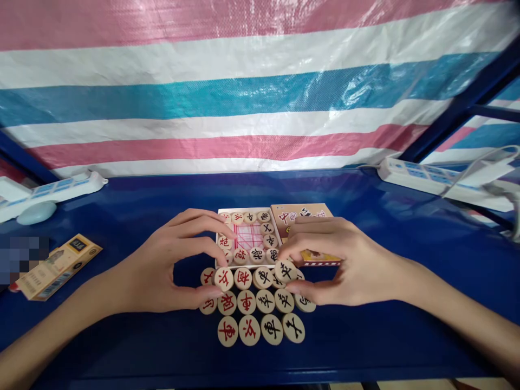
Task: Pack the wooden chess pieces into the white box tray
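My left hand pinches a red-marked Chinese chess piece between thumb and fingertip. My right hand grips a black-marked chess piece the same way, overlapping the pieces behind it. Under and in front of my hands, round wooden pieces lie in rows on the table, red-marked ones such as one piece on the left, black-marked ones such as another piece on the right. Just beyond is an open white box with pieces around its inner edge and a folded red-lined sheet in the middle.
The box lid, printed with characters, lies right of the box, partly behind my right hand. A small carton and a pale mouse-like object are at left. Power strips stand at the left and right. A striped sheet hangs behind the blue table.
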The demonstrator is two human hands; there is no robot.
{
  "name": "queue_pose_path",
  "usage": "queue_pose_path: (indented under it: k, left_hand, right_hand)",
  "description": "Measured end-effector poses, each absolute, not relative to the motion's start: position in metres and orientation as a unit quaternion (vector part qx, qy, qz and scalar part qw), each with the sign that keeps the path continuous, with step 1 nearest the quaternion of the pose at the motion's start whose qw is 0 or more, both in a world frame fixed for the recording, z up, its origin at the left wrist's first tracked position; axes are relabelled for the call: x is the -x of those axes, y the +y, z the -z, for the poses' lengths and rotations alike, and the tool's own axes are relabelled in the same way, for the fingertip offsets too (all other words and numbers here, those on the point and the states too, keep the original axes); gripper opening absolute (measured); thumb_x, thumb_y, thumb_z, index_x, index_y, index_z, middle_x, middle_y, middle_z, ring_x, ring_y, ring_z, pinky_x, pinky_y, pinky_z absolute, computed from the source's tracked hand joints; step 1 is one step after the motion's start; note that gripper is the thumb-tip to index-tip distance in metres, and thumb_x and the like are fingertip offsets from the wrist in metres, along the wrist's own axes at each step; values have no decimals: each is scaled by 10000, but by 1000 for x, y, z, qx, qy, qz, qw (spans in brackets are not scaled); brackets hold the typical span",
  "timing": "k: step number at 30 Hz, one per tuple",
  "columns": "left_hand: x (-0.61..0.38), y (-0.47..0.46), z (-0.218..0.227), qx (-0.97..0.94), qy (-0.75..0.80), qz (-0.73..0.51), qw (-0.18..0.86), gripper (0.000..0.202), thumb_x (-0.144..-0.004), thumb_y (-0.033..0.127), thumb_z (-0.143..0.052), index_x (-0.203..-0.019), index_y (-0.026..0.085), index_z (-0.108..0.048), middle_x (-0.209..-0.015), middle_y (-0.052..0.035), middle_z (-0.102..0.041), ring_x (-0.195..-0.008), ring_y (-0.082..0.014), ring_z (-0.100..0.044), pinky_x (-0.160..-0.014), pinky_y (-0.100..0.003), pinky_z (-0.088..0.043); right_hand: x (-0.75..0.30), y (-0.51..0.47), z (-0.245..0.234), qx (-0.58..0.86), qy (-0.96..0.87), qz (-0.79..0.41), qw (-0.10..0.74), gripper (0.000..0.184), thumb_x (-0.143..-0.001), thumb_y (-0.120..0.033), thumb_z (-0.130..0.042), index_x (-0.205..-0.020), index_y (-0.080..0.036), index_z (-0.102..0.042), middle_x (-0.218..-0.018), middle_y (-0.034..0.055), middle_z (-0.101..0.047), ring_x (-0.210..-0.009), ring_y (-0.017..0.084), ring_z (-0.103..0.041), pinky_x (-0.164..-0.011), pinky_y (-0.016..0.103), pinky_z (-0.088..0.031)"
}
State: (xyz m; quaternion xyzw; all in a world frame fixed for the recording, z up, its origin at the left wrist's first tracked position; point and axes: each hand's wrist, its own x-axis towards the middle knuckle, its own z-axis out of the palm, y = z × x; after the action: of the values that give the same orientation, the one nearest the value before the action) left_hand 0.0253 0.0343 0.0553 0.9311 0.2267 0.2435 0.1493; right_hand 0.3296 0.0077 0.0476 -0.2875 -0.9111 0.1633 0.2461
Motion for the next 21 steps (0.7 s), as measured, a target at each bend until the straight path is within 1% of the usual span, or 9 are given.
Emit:
queue_pose_path:
  k: [3, 8, 12, 14, 17, 21]
  left_hand:
    - [-22, 37, -54, -944, 220, -187, 157, 186, -765, 258, -753, -931, 258, -669, -1235, -35, -626, -1250, -255, -526, -1053, -413, -451]
    - [-21, 38, -48, -953, 217, -158, 139, 169, -774, 287, -750, -919, 266, -666, -1280, -15, -610, -1274, -247, -511, -1061, -396, -444]
    - [-21, 38, -47, -960, 207, -150, 116, 173, -788, 324, -747, -932, 273, -664, -1299, -11, -599, -1282, -250, -502, -1047, -388, -444]
    - [-21, 38, -47, -962, 204, -147, 111, 182, -801, 334, -736, -950, 268, -656, -1303, -18, -595, -1285, -252, -497, -1038, -388, -442]
    - [-21, 39, -46, -962, 202, -147, 109, 149, -829, 330, -711, -940, 258, -641, -1291, -22, -599, -1278, -245, -499, -1027, -380, -434]
    - [-21, 40, -43, -962, 201, -147, 111, 109, -860, 323, -688, -896, 249, -617, -1282, -12, -599, -1279, -230, -490, -1024, -370, -414]
  right_hand:
    - [-332, 7, -53, 301, -915, -193, 190, 162, -817, -323, -703, -928, -224, -640, -769, -39, -600, -690, 103, -539, -605, 268, -378]
    - [-330, 7, -49, 319, -920, -183, 138, 156, -801, -284, -703, -932, -237, -633, -808, -49, -609, -718, 97, -546, -623, 273, -374]
    - [-330, 7, -43, 314, -920, -178, 152, 208, -832, -341, -693, -1012, -252, -637, -815, -50, -618, -723, 95, -559, -619, 276, -377]
    - [-330, 7, -43, 304, -920, -186, 162, 205, -852, -339, -680, -1030, -251, -630, -809, -51, -623, -726, 92, -567, -633, 275, -390]
    - [-329, 7, -43, 294, -919, -200, 168, 154, -862, -302, -674, -993, -238, -624, -806, -49, -632, -734, 90, -578, -647, 270, -405]
    - [-328, 8, -42, 289, -919, -200, 177, 99, -868, -282, -675, -927, -220, -626, -779, -43, -629, -707, 88, -565, -628, 269, -393]
